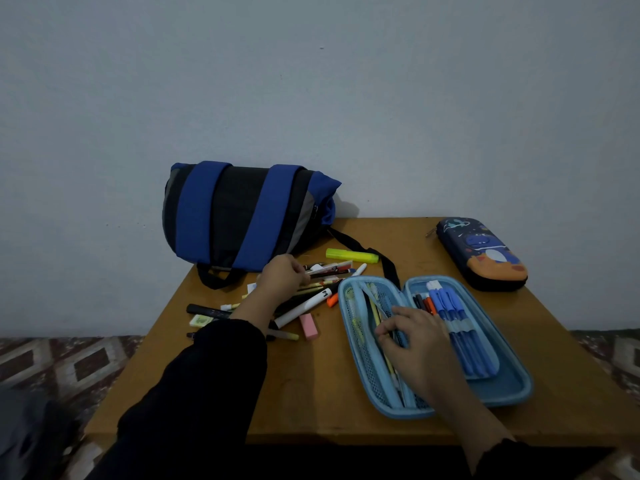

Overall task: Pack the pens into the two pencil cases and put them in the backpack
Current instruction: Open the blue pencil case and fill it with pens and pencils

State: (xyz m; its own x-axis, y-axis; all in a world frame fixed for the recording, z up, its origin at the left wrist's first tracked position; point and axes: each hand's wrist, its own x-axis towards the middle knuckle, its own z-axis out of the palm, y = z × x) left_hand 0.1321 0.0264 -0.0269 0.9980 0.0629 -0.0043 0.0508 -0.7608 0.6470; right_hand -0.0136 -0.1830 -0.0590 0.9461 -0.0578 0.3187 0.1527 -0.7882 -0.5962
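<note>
Plain grey wall behind, patterned floor below, and a small wooden table (311,393) carrying everything. At its far left edge the blue and black backpack (239,216) lies on its side against the wall, a black strap trailing toward the middle. Two pencil cases are in view: the light blue case (512,393) lies open flat at the near right, and the dark printed case (485,254) sits zipped shut at the far right, well apart from the hands.

Loose pens (311,289) lie in a scattered heap left of the open case, with a yellow highlighter (351,255) just beyond them and a pink eraser (308,326) on the near side. I count roughly a dozen loose pieces, though overlaps make an exact count unsafe. In the right half of the open case about four blue pens (464,344) sit under a band, with a few dark and orange ones beside them; the left mesh half holds a few slim yellowish sticks.

Left hand (282,278) reaches into the heap, fingers curled around one or two pens at their barrels. Right hand (412,337) rests on the middle of the open case, fingertips pinching a thin stick at the mesh pocket.

Pens should handle light, stiff and a little slick, prone to rolling; mid-barrel is the likely best hold, several at once. Both cases look like rigid moulded shells, easy to take by the long edges. The backpack seems soft and floppy, so its opening probably needs one hand to hold it
</note>
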